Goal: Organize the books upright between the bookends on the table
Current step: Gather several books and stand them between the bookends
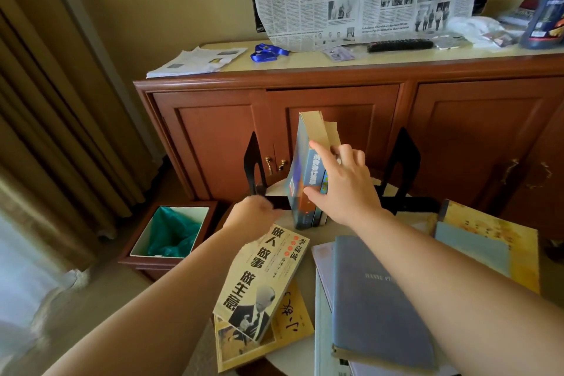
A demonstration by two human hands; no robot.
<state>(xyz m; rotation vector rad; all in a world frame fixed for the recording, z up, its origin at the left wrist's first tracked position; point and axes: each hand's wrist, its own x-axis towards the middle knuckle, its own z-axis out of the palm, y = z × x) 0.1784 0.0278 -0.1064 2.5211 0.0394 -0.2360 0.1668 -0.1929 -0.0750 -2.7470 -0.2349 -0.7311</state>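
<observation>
Closest to the camera the round table [293, 354] is still a pile: a grey-blue hardcover [378, 299] lying flat on a stack of other books, a yellow paperback [265, 275] with big black Chinese characters flat on its back to the left of it, another yellow one underneath, and a yellow-covered book [500, 235] off to the right.

A bit further in, the left hand [253, 214] is down low just past the top edge of that yellow paperback, near the base of the left bookend [254, 162]. It's blurry, so I can't tell what the fingers are doing or whether they hold anything.

The right hand [341, 183] is the one on the job: thumb and fingers spread around the spines of a few standing books [308, 174], bracing them. They stand roughly midway between the two black bookends, well apart from the left one and leaning a bit toward it, with the right bookend [403, 162] also some way off. So nothing supports them but that hand.

My guess is the yellow paperback goes in next. Its long axis runs away from the camera, top end just beside the left hand, so that hand is much nearer and would tip it up into the open gap on the left.

Behind all that: a wooden cabinet [335, 107] and a bin [171, 232] with a green liner on the floor.
</observation>
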